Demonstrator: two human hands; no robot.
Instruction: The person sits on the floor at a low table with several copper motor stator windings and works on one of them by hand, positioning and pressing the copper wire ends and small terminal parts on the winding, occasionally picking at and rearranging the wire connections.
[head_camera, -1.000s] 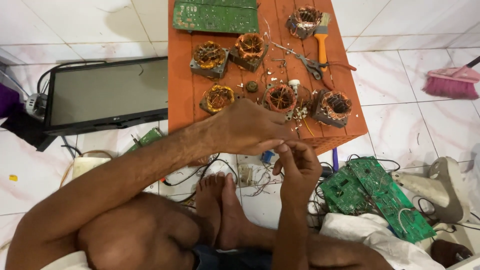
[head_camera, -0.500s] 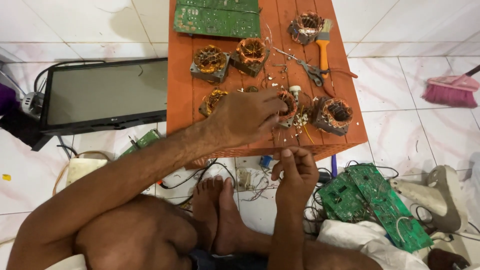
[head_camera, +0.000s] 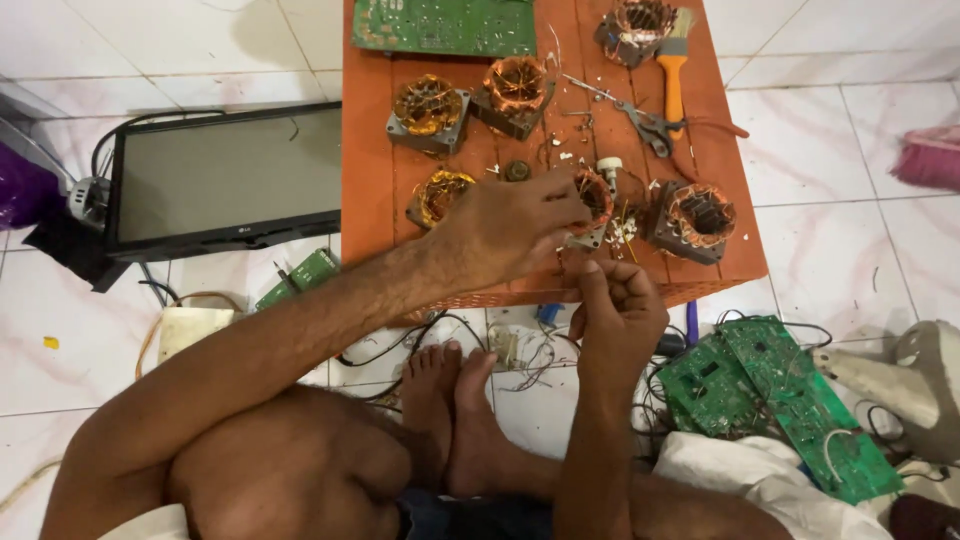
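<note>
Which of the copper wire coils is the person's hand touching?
The coil at the table's near edge, under the left hand. The other coils sit apart, untouched.

White tile floor (head_camera: 200, 50) w/ grey veins; orange slatted table (head_camera: 370, 150).

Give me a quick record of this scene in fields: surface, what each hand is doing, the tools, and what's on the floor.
surface: low orange table
left hand: resting on a copper-wound motor stator near the table's front edge
right hand: raised just below the front edge, fingers pinched; what they hold is too small to tell
other stators: several more copper-wound ones spread over the table
tools: orange-handled brush; red-handled pliers
boards: green circuit board at the table's far edge; two green boards on the floor
floor: flat screen lying on white tiles
</note>
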